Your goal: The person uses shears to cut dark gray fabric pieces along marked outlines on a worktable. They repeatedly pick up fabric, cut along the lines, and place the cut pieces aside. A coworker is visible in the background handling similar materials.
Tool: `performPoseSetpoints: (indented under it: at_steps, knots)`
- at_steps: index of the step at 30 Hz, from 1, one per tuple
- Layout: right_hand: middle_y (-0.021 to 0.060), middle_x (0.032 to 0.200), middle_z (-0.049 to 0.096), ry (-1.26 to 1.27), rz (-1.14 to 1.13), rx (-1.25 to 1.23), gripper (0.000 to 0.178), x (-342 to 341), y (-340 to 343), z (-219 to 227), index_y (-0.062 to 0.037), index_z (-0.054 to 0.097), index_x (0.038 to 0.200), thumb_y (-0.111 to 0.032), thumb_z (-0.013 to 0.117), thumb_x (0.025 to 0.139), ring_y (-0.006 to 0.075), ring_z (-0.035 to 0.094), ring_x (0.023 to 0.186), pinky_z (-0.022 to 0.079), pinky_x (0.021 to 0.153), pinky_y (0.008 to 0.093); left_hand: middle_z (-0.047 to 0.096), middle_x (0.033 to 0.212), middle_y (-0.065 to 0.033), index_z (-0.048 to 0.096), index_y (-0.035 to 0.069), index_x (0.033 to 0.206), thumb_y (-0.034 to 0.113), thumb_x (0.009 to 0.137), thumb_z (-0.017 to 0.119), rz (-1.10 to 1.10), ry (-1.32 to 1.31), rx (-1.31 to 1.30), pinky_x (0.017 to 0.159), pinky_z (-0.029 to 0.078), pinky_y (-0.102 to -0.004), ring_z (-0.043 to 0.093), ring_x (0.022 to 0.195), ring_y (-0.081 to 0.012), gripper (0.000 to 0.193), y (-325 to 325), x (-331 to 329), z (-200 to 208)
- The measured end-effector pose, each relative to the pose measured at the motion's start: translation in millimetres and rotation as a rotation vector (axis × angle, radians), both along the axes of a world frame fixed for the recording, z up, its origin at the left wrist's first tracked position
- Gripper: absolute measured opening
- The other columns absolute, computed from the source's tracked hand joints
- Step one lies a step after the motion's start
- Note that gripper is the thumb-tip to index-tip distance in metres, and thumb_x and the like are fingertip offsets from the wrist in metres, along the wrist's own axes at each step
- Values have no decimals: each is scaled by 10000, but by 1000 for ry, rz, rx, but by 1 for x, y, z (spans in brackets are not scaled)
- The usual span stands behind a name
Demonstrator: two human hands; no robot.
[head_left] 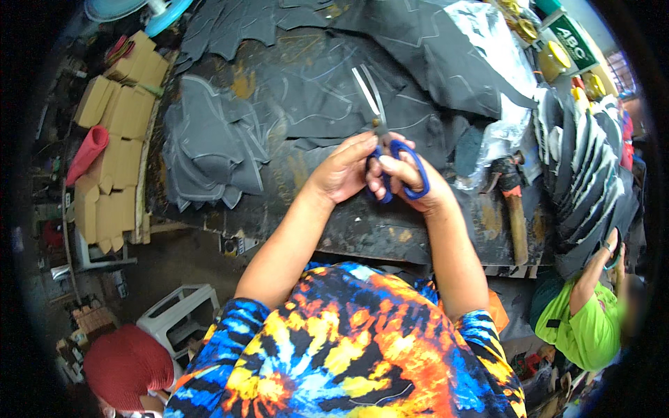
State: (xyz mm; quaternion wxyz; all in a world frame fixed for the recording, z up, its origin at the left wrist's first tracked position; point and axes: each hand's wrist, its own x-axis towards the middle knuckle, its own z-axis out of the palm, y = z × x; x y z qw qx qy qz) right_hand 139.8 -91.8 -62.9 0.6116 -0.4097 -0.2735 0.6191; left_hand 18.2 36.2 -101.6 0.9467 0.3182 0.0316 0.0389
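A pair of scissors [370, 97] with blue-wrapped handles points away from me, its blades slightly apart, above the dark sheet material. My right hand [422, 182] grips it, with fingers through the blue loops. From the other side my left hand [340, 171] closes its thumb and fingers at the handle near the pivot; its other fingertips are partly hidden. Beneath the blades lies black sheet material [306, 104] marked with pale outlines. To the left of my left hand is a pile of cut black pieces [209, 139] with light edges.
A hammer [516, 223] with a wooden handle lies at the table's right, beside crumpled clear plastic [498, 143]. Stacked black pieces [585, 160] stand farther right, where a person in a green shirt [582, 320] works. Cardboard boxes [115, 160] line the left; a grey stool [182, 313] stands below.
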Motion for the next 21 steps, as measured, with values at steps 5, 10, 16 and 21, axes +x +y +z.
performPoseSetpoints:
  at_steps: [5, 10, 16, 21]
  knots:
    - [80, 749, 644, 27, -35, 5, 320, -2, 0, 4, -49, 601, 904, -354, 697, 892, 156, 613, 641, 497, 591, 259, 539, 1375, -269, 518, -35, 1330, 427, 1004, 519, 37, 11, 9, 574, 598, -318, 694, 676, -208, 565, -1, 3, -1]
    - [87, 751, 643, 18, -9, 12, 335, 1, -1, 1, -49, 606, 899, -372, 696, 890, 162, 612, 645, 477, 587, 260, 552, 1360, -271, 540, -32, 1307, 439, 999, 525, 48, 21, 30, 573, 594, -305, 688, 657, -192, 562, -3, 3, 2]
    - [86, 754, 647, 28, -11, -8, 341, 0, -2, -1, -55, 614, 895, -386, 695, 893, 160, 617, 653, 458, 596, 251, 593, 1301, -274, 565, -46, 1268, 456, 998, 524, 61, 37, 24, 558, 586, -291, 666, 604, -167, 572, -4, 3, 4]
    - [82, 757, 647, 10, -8, -34, 335, 1, -2, 2, -61, 610, 897, -382, 703, 890, 151, 615, 650, 454, 599, 246, 600, 1286, -277, 567, -45, 1265, 436, 1003, 524, 36, 31, 7, 555, 585, -291, 668, 602, -165, 549, -2, 2, 4]
